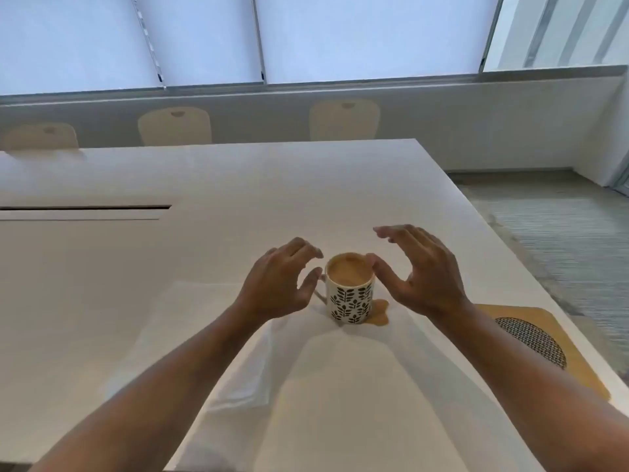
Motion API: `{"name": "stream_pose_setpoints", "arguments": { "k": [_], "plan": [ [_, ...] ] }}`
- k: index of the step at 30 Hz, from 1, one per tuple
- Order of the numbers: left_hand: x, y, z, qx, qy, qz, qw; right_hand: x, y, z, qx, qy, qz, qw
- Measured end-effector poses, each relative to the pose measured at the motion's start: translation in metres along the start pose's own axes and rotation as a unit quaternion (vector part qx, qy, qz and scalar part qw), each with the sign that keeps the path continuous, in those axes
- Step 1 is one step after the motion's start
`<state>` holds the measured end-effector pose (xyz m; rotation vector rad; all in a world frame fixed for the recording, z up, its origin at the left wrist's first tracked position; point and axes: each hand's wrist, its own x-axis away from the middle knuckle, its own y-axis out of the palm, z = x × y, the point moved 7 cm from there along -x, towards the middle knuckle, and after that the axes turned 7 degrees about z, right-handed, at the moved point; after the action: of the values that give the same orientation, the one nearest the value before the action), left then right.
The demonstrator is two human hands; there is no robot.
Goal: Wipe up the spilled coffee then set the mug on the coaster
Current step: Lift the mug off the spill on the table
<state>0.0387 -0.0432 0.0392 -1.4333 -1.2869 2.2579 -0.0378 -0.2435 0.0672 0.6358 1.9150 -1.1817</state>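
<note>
A white mug with a black leaf pattern stands upright on the white table, full of milky coffee, its handle pointing left. A small tan coffee puddle lies at its right base. My left hand hovers just left of the mug with curled, spread fingers, holding nothing. On the mug's right, my right hand is spread, its thumb at the rim. A round patterned coaster rests on a tan mat, partly hidden by my right forearm. A white cloth lies under and in front of the mug.
The table's right edge runs diagonally past the mat, with grey carpet beyond. A long slot cuts the tabletop at left. Three pale chairs stand along the far side under the window blinds.
</note>
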Motion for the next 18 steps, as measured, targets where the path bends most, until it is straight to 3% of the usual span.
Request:
{"name": "stream_pose_setpoints", "arguments": {
  "k": [4,8,18],
  "plan": [
    [0.006,0.005,-0.008,0.052,-0.090,-0.013,0.995,0.012,0.013,0.005,-0.016,0.067,-0.078,0.995],
    [0.007,0.012,-0.012,0.106,-0.128,-0.026,0.986,0.021,0.026,0.008,-0.013,0.107,-0.153,0.982],
    [0.014,0.018,-0.018,0.170,-0.186,-0.059,0.966,0.036,0.046,0.020,-0.034,0.190,-0.222,0.956]
  ]
}}
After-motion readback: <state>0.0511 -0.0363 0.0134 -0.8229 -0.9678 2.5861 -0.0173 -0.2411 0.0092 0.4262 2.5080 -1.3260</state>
